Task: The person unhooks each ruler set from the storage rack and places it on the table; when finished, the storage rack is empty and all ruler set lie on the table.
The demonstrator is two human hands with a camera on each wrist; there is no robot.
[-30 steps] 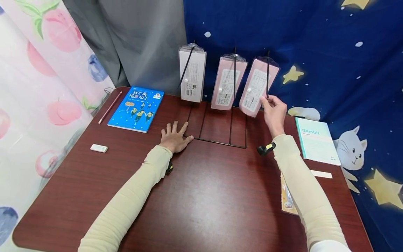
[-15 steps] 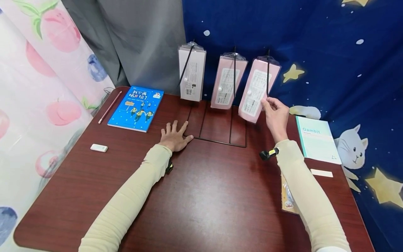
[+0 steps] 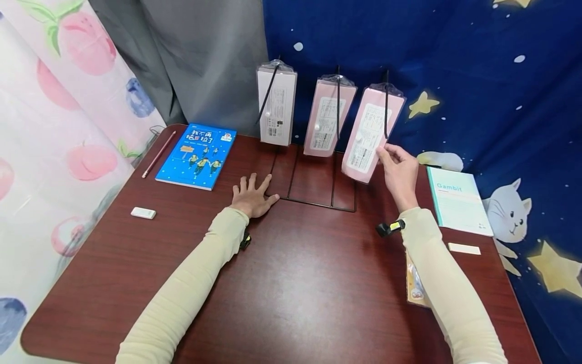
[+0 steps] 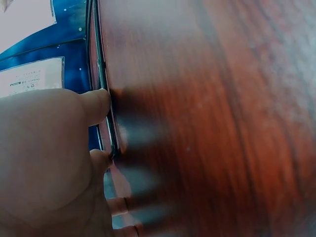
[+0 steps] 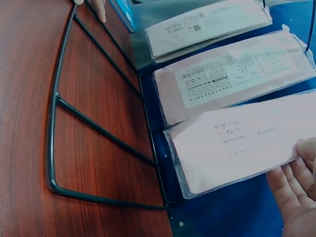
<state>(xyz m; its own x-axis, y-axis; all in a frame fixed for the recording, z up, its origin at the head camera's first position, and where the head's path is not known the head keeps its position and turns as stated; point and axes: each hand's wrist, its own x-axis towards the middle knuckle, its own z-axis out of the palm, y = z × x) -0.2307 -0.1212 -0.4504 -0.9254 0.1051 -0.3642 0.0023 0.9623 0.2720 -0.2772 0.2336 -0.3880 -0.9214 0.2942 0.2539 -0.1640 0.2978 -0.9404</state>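
My right hand (image 3: 401,172) pinches the lower right edge of a pink packet in a clear plastic sleeve (image 3: 374,132). In the right wrist view the thumb lies on its labelled face and the fingers behind. This packet hangs by its top from a hook of a black wire display rack (image 3: 313,204). Left of it, a second pink packet (image 3: 328,119) and a white packet (image 3: 277,106) hang from their own hooks. My left hand (image 3: 254,198) rests spread on the table, its thumb at the front corner of the rack's wire base.
A blue book (image 3: 197,156), a pencil (image 3: 159,154) and a white eraser (image 3: 143,213) lie on the left. At right are a notebook (image 3: 459,201), a white strip (image 3: 464,248) and a yellowish packet (image 3: 416,285) partly under the right arm. Curtains stand behind the table (image 3: 300,283).
The right hand has come slightly down and toward me, drawing the right pink packet's lower end forward along with it. The left hand stays in place.
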